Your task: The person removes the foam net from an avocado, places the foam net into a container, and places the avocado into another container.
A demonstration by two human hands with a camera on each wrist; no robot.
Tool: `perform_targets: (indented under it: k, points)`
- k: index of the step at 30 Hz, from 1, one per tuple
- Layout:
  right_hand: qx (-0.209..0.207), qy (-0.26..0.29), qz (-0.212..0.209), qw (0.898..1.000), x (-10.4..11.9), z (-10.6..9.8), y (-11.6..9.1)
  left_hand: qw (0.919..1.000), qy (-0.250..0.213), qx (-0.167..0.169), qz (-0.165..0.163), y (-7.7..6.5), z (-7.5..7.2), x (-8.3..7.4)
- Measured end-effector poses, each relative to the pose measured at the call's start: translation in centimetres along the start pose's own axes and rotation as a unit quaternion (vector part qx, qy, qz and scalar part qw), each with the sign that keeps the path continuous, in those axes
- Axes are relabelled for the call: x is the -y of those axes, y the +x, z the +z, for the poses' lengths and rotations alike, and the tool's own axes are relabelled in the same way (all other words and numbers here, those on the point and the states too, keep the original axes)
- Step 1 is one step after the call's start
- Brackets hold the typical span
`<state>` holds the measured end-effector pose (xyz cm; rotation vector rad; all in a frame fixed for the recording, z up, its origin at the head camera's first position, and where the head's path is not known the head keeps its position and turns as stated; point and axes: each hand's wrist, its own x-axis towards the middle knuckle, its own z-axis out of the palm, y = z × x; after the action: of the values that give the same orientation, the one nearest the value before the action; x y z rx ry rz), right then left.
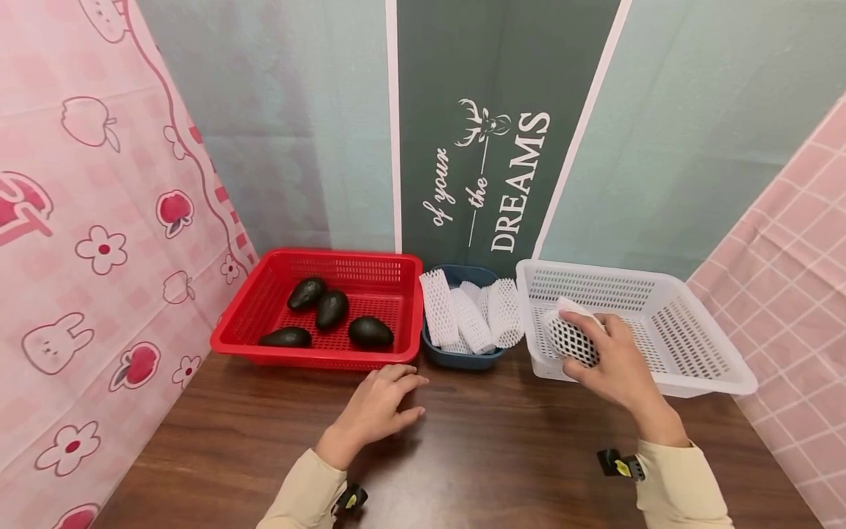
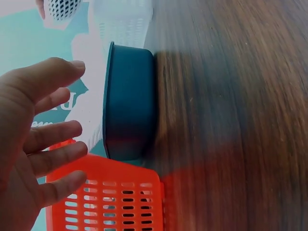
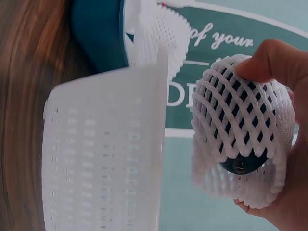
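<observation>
My right hand (image 1: 611, 360) grips an avocado (image 1: 573, 344) wrapped in a white foam net (image 3: 240, 110), over the left part of the white basket (image 1: 687, 330). In the right wrist view the avocado's dark end shows through the net's opening. My left hand (image 1: 378, 406) holds nothing; its fingers are loosely bent in front of the red basket (image 1: 317, 358), near its right corner. Between the two baskets stands a blue bin (image 1: 463, 360) with several white foam nets (image 1: 471, 319) in it, some leaning over its rim.
Inside the red basket lie several bare avocados (image 1: 332, 308). All the containers stand along the back of the brown wooden table (image 1: 463, 455). Behind them hangs a green cloth (image 1: 317, 132) with lettering, and pink patterned cloths (image 1: 73, 279) hang at the sides.
</observation>
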<state>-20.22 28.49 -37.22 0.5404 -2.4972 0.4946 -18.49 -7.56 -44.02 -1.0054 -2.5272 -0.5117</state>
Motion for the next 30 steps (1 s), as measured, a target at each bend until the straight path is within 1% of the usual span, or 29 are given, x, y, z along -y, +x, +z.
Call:
perform_targets:
  k: [5,9,15,22,26,30]
  points:
    - [0.007,0.001,-0.023,1.000,1.0,0.5,0.0,0.9999,-0.011,-0.011,0.001,-0.4,-0.2,0.5]
    - [0.012,0.003,-0.037,0.999,1.8,1.0,0.1,0.9999,-0.006,-0.014,0.000,-0.9,-0.2,0.9]
    - [0.030,0.004,-0.052,0.998,3.1,1.8,0.1,0.9999,0.009,-0.005,-0.012,-1.5,-0.4,1.5]
    - [0.048,0.008,-0.076,0.996,4.3,3.1,0.1,0.9996,0.028,-0.001,-0.011,-2.3,-0.6,2.1]
    - [0.062,0.016,-0.089,0.994,4.9,3.9,0.1,0.9994,0.034,0.002,-0.012,-2.8,-0.6,2.6]
    - [0.072,0.021,-0.094,0.993,5.3,4.7,0.0,0.9992,0.034,0.009,-0.019,-3.1,-0.8,2.9]
